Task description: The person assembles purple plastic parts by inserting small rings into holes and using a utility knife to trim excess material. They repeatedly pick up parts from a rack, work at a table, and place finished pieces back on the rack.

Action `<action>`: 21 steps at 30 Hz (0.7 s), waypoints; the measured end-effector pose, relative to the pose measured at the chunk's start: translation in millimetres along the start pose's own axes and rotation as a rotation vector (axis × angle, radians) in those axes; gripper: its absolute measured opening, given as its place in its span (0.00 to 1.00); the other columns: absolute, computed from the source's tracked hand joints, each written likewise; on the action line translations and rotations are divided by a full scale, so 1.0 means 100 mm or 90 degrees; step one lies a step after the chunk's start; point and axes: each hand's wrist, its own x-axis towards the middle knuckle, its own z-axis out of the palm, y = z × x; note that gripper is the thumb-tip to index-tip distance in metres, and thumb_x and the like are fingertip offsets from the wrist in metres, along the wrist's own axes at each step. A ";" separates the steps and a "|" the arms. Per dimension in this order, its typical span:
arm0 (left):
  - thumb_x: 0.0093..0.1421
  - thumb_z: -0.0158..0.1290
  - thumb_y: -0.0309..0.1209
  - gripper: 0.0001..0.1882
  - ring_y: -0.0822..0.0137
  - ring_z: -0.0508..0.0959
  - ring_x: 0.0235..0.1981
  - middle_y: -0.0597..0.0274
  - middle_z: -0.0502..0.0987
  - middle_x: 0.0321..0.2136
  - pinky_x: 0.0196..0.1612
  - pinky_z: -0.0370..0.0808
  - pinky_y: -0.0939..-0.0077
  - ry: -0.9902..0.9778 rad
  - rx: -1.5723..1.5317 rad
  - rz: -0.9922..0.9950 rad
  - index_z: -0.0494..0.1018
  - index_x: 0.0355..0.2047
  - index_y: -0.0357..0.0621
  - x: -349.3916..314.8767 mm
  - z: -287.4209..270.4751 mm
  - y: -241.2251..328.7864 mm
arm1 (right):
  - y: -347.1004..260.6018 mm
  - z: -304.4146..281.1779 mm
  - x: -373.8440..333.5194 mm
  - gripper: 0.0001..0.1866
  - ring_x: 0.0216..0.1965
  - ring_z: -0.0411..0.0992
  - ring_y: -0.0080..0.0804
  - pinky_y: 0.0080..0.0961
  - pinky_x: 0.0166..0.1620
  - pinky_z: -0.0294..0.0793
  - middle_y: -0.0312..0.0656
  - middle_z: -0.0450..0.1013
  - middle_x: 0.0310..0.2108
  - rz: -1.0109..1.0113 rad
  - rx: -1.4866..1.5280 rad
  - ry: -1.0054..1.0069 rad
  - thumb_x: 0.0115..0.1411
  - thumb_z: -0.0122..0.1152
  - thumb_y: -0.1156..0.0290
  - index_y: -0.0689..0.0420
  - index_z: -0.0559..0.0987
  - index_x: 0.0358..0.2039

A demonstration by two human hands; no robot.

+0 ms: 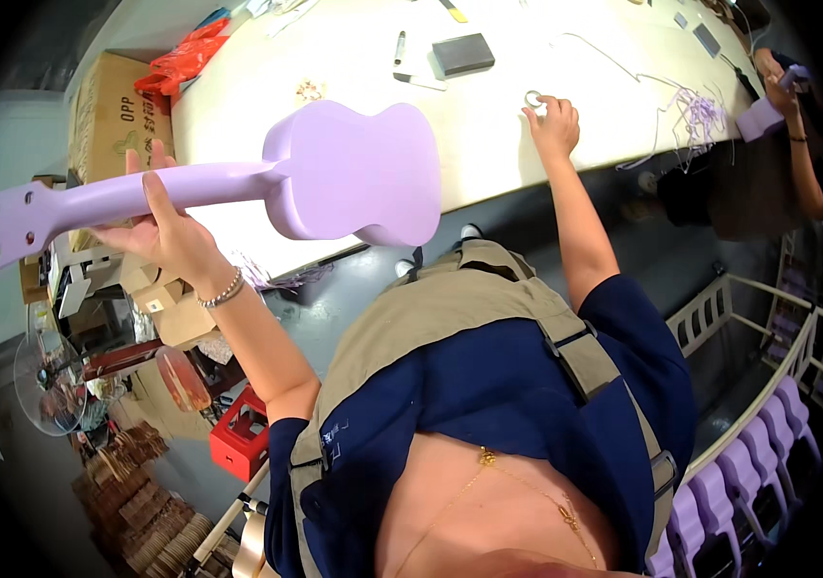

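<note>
My left hand (180,231) is wrapped round the neck of a lilac ukulele body (358,173), with its back turned up. The headstock (12,226), pierced with peg holes, points left, and no strings show. The body hangs over the near edge of the white table (488,178). At the table, my right hand (556,125) has thumb and forefinger at a small pale ring (533,98), which looks like a narrow roll of tape. The fingers appear to pinch it.
A dark box (463,55), a marker (400,48) and lilac strips (695,114) lie on the table. Red plastic bags (185,60) top a carton (108,116) at left. A co-worker's hand (779,87) holds a lilac part at right. Lilac ukuleles (758,448) fill a rack below.
</note>
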 end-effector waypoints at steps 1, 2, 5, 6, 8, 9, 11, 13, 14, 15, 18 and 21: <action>0.57 0.45 0.19 0.42 0.45 0.71 0.45 0.35 0.60 0.50 0.46 0.73 0.60 0.016 0.021 0.031 0.26 0.59 0.49 0.02 0.04 0.04 | -0.01 0.05 0.05 0.12 0.36 0.65 0.36 0.32 0.35 0.68 0.35 0.67 0.31 -0.001 -0.013 -0.025 0.43 0.66 0.60 0.49 0.76 0.28; 0.57 0.45 0.19 0.39 0.48 0.72 0.44 0.36 0.60 0.50 0.46 0.73 0.61 0.013 0.043 0.062 0.31 0.60 0.48 0.02 0.05 0.06 | -0.04 0.10 0.10 0.12 0.36 0.65 0.36 0.32 0.35 0.68 0.35 0.67 0.31 -0.005 -0.025 -0.051 0.43 0.66 0.60 0.49 0.76 0.27; 0.57 0.45 0.19 0.28 0.57 0.73 0.42 0.41 0.60 0.51 0.45 0.74 0.68 -0.035 0.120 0.130 0.49 0.57 0.43 0.03 -0.02 -0.04 | -0.18 0.25 0.20 0.09 0.31 0.68 0.31 0.27 0.31 0.69 0.36 0.70 0.29 0.033 0.144 -0.076 0.47 0.64 0.62 0.53 0.77 0.24; 0.57 0.46 0.20 0.23 0.61 0.74 0.41 0.44 0.60 0.51 0.44 0.74 0.72 -0.071 0.157 0.139 0.57 0.53 0.41 0.05 -0.13 -0.14 | -0.39 0.19 0.26 0.09 0.29 0.69 0.29 0.25 0.30 0.69 0.37 0.71 0.28 0.106 0.328 -0.125 0.49 0.62 0.64 0.54 0.77 0.25; 0.57 0.48 0.20 0.12 0.69 0.74 0.38 0.51 0.62 0.50 0.39 0.72 0.82 -0.093 0.196 0.103 0.70 0.42 0.38 0.07 -0.23 -0.12 | -1.00 -0.13 0.34 0.09 0.24 0.69 0.22 0.17 0.27 0.68 0.39 0.73 0.26 0.189 0.771 -0.268 0.57 0.54 0.67 0.61 0.75 0.30; 0.57 0.49 0.20 0.07 0.74 0.73 0.36 0.55 0.63 0.49 0.36 0.70 0.88 -0.083 0.196 0.062 0.75 0.35 0.37 0.01 -0.17 -0.04 | -1.32 -0.37 0.36 0.10 0.23 0.67 0.20 0.15 0.27 0.68 0.38 0.72 0.25 0.218 0.918 -0.374 0.58 0.53 0.67 0.62 0.74 0.32; 0.53 0.54 0.23 0.06 0.73 0.70 0.39 0.57 0.67 0.44 0.39 0.67 0.83 -0.105 0.228 0.085 0.77 0.32 0.42 -0.03 -0.09 0.07 | -1.88 -0.86 0.35 0.10 0.19 0.64 0.15 0.12 0.24 0.66 0.36 0.70 0.23 0.196 1.128 -0.572 0.60 0.51 0.67 0.62 0.73 0.32; 0.52 0.56 0.26 0.06 0.68 0.70 0.40 0.57 0.66 0.43 0.43 0.67 0.79 -0.138 0.217 0.111 0.78 0.31 0.45 -0.03 -0.07 0.14 | -2.28 -1.23 0.37 0.09 0.18 0.63 0.15 0.11 0.22 0.65 0.36 0.71 0.23 0.110 1.159 -0.723 0.59 0.51 0.68 0.61 0.73 0.31; 0.52 0.56 0.28 0.07 0.67 0.71 0.41 0.57 0.64 0.44 0.44 0.69 0.76 -0.153 0.209 0.080 0.78 0.33 0.47 -0.06 -0.04 0.22 | -2.45 -1.35 0.39 0.09 0.17 0.63 0.15 0.11 0.21 0.65 0.35 0.70 0.22 0.073 1.150 -0.737 0.59 0.52 0.68 0.61 0.73 0.30; 0.51 0.57 0.29 0.08 0.67 0.70 0.42 0.57 0.63 0.45 0.45 0.70 0.74 -0.180 0.222 0.080 0.78 0.34 0.49 -0.07 -0.05 0.25 | -2.60 -1.47 0.40 0.09 0.17 0.63 0.15 0.11 0.21 0.64 0.35 0.70 0.21 0.037 1.140 -0.749 0.59 0.52 0.68 0.61 0.73 0.30; 0.47 0.60 0.30 0.14 0.65 0.69 0.44 0.55 0.58 0.49 0.43 0.70 0.75 -0.237 0.247 0.085 0.77 0.36 0.51 -0.10 -0.09 0.32 | -2.90 -1.67 0.40 0.09 0.16 0.63 0.15 0.11 0.19 0.63 0.34 0.70 0.20 -0.044 1.091 -0.780 0.58 0.53 0.68 0.60 0.74 0.27; 0.44 0.62 0.31 0.17 0.66 0.69 0.43 0.55 0.57 0.49 0.43 0.70 0.74 -0.259 0.215 0.065 0.77 0.38 0.52 -0.09 -0.15 0.33 | -3.11 -1.76 0.35 0.09 0.15 0.63 0.14 0.10 0.18 0.61 0.34 0.70 0.19 -0.076 1.044 -0.831 0.58 0.53 0.68 0.60 0.73 0.25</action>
